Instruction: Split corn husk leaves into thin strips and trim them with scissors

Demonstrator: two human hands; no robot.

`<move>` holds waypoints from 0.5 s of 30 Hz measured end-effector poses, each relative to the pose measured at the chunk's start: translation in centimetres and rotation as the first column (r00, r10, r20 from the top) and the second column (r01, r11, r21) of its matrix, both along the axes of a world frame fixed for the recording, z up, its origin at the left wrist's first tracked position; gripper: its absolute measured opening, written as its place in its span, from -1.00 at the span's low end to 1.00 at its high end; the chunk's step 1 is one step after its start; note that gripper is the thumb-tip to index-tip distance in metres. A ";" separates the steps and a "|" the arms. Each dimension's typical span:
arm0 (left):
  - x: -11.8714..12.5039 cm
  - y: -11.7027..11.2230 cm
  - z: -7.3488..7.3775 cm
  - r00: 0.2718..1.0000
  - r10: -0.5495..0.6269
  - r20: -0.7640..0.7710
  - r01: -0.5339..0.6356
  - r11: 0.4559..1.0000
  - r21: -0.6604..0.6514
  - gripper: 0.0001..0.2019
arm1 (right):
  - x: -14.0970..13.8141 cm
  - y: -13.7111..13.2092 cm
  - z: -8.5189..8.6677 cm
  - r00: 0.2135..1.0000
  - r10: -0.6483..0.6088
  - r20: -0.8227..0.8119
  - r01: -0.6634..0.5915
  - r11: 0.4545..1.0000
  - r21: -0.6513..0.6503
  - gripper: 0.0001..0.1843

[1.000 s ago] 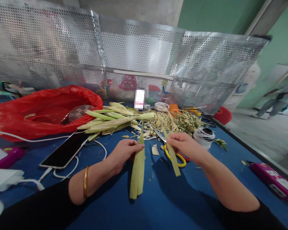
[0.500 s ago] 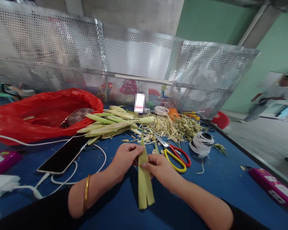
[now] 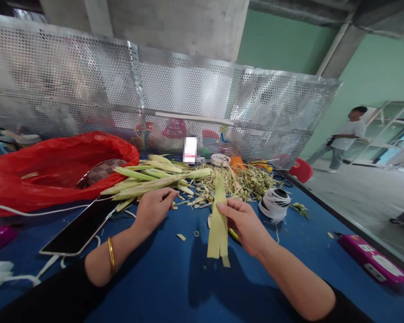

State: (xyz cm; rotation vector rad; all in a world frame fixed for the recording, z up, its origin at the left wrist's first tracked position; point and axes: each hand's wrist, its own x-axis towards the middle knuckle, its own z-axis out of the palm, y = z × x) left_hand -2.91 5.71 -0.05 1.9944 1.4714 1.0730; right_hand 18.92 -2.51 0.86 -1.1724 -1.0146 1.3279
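Observation:
My right hand [image 3: 244, 222] pinches a pale green corn husk [image 3: 217, 229] between thumb and fingers. The husk stands upright above the table, pointed at the top and split into strips at its lower end. My left hand [image 3: 155, 211] is apart from it, thumb and fingers pressed together; whether anything tiny is between them cannot be made out. Just beyond the left hand lies a pile of corn husks [image 3: 148, 183]. Behind the right hand and husk, scissors show only a bit of yellow handle [image 3: 234, 236].
Dried plant scraps [image 3: 249, 181] are heaped at the back, with a spool of white thread [image 3: 274, 205] to their right. A red plastic bag [image 3: 63, 152] and a phone [image 3: 77, 226] with a white cable lie left. A perforated metal screen [image 3: 188, 89] stands behind. A person [image 3: 348, 137] is far right.
My left hand has let go of the husk and moved left. My right hand has shifted right and up with the husk, now covering most of the scissors. The view has turned slightly.

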 end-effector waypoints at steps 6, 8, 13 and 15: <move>0.0 -0.7 0.9 0.929 -0.138 -0.343 0.257 0.908 0.332 -0.51 | 0.4 0.7 -0.5 0.999 -0.027 -0.040 0.028 0.999 0.022 -0.69; 0.6 -1.7 1.2 0.953 -0.127 -0.274 0.215 0.922 0.323 -0.76 | 0.2 0.5 -0.4 0.999 -0.013 -0.032 0.014 1.000 0.020 -0.68; 2.2 -3.7 1.4 0.970 -0.214 0.116 0.212 0.977 0.030 -0.77 | -0.3 0.2 -0.3 1.000 0.030 -0.007 -0.029 0.999 0.040 -0.68; 2.7 -4.2 1.2 0.929 -0.236 0.286 0.295 0.938 -0.184 -0.64 | -0.3 0.2 -0.6 0.999 0.039 -0.005 -0.038 0.998 0.041 -0.69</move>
